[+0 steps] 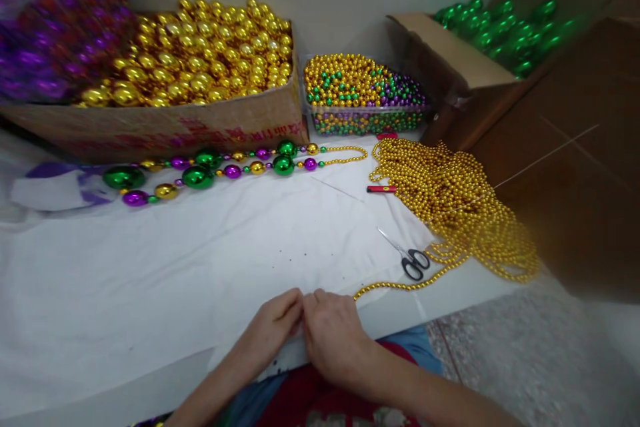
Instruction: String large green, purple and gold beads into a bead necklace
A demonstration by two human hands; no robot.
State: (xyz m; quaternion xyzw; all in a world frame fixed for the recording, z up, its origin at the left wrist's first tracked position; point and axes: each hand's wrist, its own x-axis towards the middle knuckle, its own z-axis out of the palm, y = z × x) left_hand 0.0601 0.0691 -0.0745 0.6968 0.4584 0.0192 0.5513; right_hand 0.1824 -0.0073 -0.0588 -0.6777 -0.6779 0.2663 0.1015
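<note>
My left hand [277, 327] and my right hand [333, 333] meet at the near edge of the white table [200, 267], fingertips pinched together. A thin strand of small gold beads [395, 287] runs from my right hand out to the big heap of gold bead strings [455, 207] on the right. What my left fingers pinch is hidden. Black-handled scissors [410, 257] lie just beyond my right hand. A finished string of large green, purple and gold balls [210, 170] lies across the far part of the table.
A cardboard box of large gold balls [200, 53] stands at the back, bags of purple balls [45, 33] to its left. A clear tub of small mixed beads [360, 90] and a box of green balls [495, 27] stand right. A red lighter [381, 189] lies by the heap.
</note>
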